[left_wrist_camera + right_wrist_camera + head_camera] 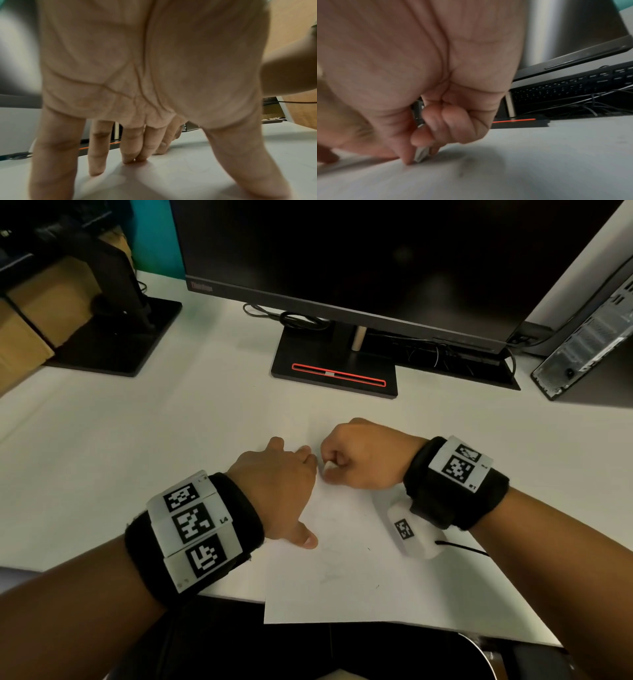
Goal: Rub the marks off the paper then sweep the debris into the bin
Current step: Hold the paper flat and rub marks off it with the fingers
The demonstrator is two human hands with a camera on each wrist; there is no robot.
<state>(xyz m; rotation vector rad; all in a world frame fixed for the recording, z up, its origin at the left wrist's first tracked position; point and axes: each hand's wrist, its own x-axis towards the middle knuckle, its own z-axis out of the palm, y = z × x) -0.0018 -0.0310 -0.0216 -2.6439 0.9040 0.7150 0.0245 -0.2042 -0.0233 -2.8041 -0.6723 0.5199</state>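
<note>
Paper, a white rectangular sheet [359, 587], lies on the white surface [102, 460] at its near edge, its near left corner hanging just past that edge. The left hand [277, 491] lies flat on the sheet's left side, fingers [128, 148] straight and spread, tips pressing down, thumb out toward the near edge. The right hand [363, 457] is just beside it, fingers curled into a fist whose grip is clamped on a small white eraser [420, 154]; the eraser's lower end touches the sheet near its far left part. Faint grey pencil marks [329, 575] show on the sheet nearer the near edge. A black monitor [342, 258] on a black stand stands toward the far edge, a black keyboard [565, 88] behind its base.
</note>
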